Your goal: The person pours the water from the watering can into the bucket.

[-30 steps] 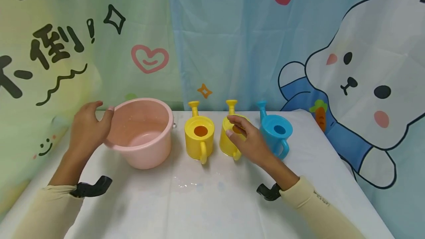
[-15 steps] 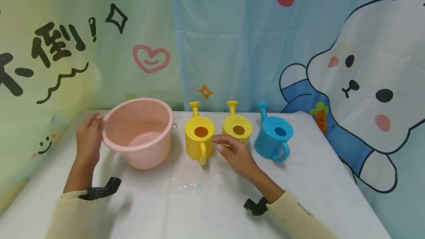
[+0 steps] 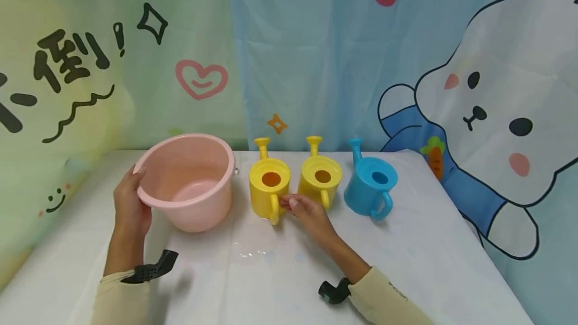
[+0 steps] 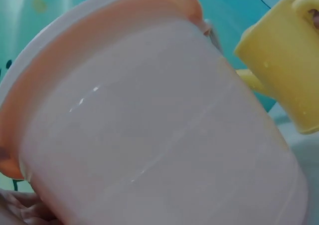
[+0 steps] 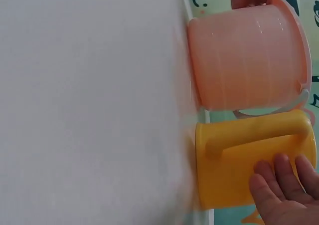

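- Right hand: grip loose, fingers extended, nothing held; fingertips right beside the handle of the left yellow watering can, contact unclear.
- Left hand: grip closed on the left rim of the pink bucket, thumb at the edge.
- Left yellow watering can: upright on the white-covered counter, just right of the bucket, handle facing the person.
- Right yellow watering can: upright next along, partly behind right hand.
- Blue watering can: upright, end of row, handle angled right.
- Clear droplets in front of left yellow can.
- Behind: cartoon-print backdrop, rabbit at right.
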The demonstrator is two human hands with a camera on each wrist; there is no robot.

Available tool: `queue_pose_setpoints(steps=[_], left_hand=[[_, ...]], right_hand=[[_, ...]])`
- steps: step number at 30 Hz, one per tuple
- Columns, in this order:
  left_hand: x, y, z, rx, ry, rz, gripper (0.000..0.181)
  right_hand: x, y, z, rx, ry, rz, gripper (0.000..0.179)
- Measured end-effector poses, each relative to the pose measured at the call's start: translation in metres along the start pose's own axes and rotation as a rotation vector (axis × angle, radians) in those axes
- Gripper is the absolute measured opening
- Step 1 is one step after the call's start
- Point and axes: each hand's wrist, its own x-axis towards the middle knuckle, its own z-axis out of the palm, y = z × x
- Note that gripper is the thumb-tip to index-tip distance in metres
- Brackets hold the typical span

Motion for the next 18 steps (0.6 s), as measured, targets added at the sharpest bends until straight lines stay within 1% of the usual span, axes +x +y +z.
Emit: queue_pose_setpoints(steps=[2, 4, 6, 7, 9, 11, 16, 18], left_hand=[[-0.002, -0.001, 0.002, 0.004, 0.007, -0.007, 0.055], [-0.003, -0.001, 0.003, -0.004, 0.030, -0.022, 0.055], [-0.004, -0.002, 0.004, 0.009, 0.054, -0.037, 0.054], [-0.004, -0.002, 0.005, 0.008, 0.068, -0.042, 0.053], [-0.004, -0.003, 0.006, -0.017, 0.092, -0.042, 0.052], [-0.004, -0.005, 0.007, -0.024, 0.092, -0.036, 0.052], [-0.001, -0.009, 0.012, -0.101, 0.081, -0.020, 0.053], [-0.001, -0.010, 0.015, -0.132, 0.094, -0.018, 0.051]], right_hand=[[0.000, 0.001, 0.004, -0.035, -0.022, 0.053, 0.041], [0.001, 0.002, 0.006, -0.069, -0.054, 0.101, 0.042], [0.004, 0.002, 0.009, -0.084, -0.090, 0.124, 0.041], [0.005, 0.002, 0.010, -0.080, -0.105, 0.129, 0.041], [0.007, 0.002, 0.013, -0.041, -0.126, 0.124, 0.039], [0.010, 0.002, 0.016, -0.003, -0.129, 0.106, 0.039], [0.017, 0.004, 0.024, 0.057, -0.095, 0.089, 0.039], [0.019, 0.004, 0.027, 0.060, -0.076, 0.098, 0.040]])
